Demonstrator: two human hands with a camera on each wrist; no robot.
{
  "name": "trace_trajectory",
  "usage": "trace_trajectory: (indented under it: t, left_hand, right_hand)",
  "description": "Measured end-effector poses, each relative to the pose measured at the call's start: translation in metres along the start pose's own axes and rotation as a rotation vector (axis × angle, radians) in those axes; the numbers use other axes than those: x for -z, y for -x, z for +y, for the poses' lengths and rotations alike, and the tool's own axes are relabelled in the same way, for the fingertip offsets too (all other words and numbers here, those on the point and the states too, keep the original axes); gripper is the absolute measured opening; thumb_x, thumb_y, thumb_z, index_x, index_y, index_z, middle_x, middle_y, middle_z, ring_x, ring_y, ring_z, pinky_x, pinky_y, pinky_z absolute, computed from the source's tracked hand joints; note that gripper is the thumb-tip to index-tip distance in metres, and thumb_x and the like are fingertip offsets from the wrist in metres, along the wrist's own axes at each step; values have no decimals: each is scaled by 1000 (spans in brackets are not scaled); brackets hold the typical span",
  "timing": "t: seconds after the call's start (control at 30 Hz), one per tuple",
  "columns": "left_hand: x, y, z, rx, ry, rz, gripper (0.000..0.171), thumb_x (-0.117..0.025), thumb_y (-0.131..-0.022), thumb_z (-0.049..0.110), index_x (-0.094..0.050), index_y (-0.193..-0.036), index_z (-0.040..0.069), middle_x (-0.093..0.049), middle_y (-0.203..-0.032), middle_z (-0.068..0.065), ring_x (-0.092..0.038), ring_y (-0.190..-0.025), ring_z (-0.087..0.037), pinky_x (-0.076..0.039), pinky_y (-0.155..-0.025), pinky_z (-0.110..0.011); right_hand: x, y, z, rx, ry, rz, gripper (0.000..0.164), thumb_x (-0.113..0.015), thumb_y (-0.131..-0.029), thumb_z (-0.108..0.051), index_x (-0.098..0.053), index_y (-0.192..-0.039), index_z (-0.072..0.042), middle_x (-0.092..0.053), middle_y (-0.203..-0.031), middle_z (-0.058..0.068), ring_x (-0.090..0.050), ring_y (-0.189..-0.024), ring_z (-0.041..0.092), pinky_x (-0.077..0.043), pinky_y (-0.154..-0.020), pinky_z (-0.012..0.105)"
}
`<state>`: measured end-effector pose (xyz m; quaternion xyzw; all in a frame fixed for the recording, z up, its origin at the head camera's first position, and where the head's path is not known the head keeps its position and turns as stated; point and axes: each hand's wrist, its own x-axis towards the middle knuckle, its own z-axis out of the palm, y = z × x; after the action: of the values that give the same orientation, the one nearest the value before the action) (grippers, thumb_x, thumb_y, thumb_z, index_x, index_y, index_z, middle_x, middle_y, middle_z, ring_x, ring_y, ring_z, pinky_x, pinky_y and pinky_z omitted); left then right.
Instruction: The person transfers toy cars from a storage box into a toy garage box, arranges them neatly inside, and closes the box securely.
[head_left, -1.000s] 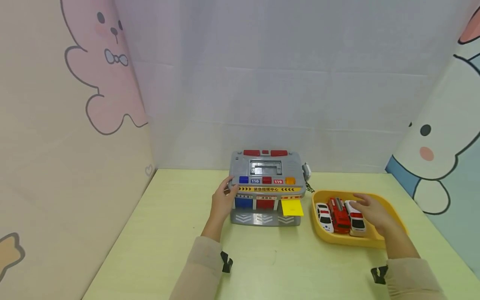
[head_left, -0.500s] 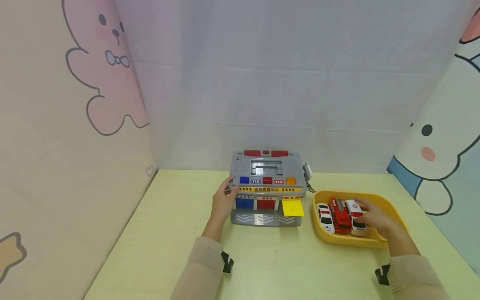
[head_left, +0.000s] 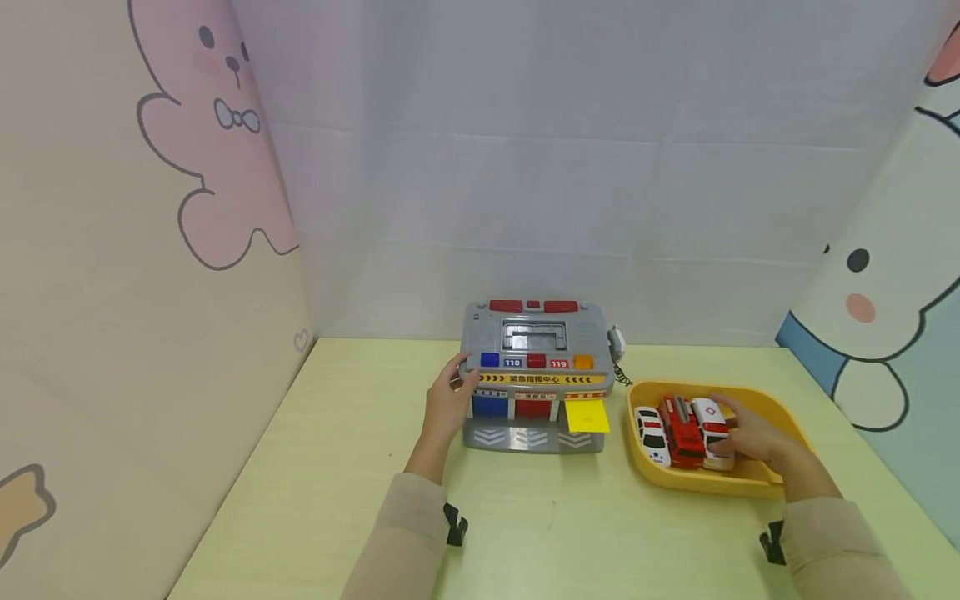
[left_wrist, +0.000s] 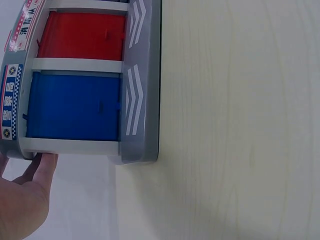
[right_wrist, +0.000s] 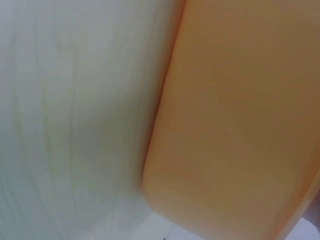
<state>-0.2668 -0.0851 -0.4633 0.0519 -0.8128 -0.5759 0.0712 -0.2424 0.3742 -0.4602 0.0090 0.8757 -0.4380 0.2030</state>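
A grey toy emergency station (head_left: 555, 385) stands on the table, with blue and red garage doors; its yellow flap (head_left: 587, 416) sticks out. My left hand (head_left: 446, 406) rests its fingers against the station's left end; in the left wrist view the fingertips (left_wrist: 46, 165) touch that end. On the right, my right hand (head_left: 753, 433) reaches into a yellow tray (head_left: 675, 477) and grips a white toy ambulance (head_left: 710, 412) with a red stripe, thumb and fingers around it. A red toy fire truck (head_left: 683, 433) and a white toy police car (head_left: 652, 436) lie beside it.
A white toy handset (head_left: 617, 340) on a coiled dark cord hangs at the station's right side. The tray's orange-looking outer wall (right_wrist: 235, 125) fills much of the right wrist view. Cloth-like walls stand behind and beside the table (head_left: 517, 525).
My right hand has lowered from above the tray onto the toy ambulance and closed its fingers around it. My left hand stays at the station's left end.
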Motion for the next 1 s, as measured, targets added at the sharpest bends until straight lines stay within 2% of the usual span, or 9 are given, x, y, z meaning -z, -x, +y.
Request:
trace_trajectory:
  t: [0.23,0.43,0.73,1.0]
  left_hand:
    - [0,1,2,7,-3,2,44,-59,-98,34,-52,-141,24,-59,-129,-14,-56,-118,-30,-46,-96,-50]
    - [1,2,2,6,-1,5,45,-59,-98,35,-52,-141,25,-60,-129,-14,-56,-117,-30,-46,-96,-50]
    - [0,1,0,8,-5,2,45,-58,-98,36,-51,-142,26,-58,-131,-13,-55,-118,-30,-47,-95,-50]
    - [0,0,-1,4,1,1,45,-58,-98,37,-51,-142,26,-59,-130,-13,-55,-118,-30,-47,-95,-50]
  right_hand:
    - [0,-1,7,-5,-65,-32,96,-68,-84,5,5,-147,7,-33,-127,48,-51,-108,48,-51,-89,50]
    - [-2,3,14,48,-124,3,93,-69,-84,2,0,-146,6,-40,-123,47,-56,-105,43,-52,-86,47]
    - [-4,5,26,81,-194,27,93,-72,-85,-1,-1,-145,4,-50,-118,38,-60,-97,33,-54,-79,37]
    - [-2,7,30,94,-244,-7,91,-70,-87,-1,1,-144,2,-54,-112,28,-60,-93,30,-55,-78,36]
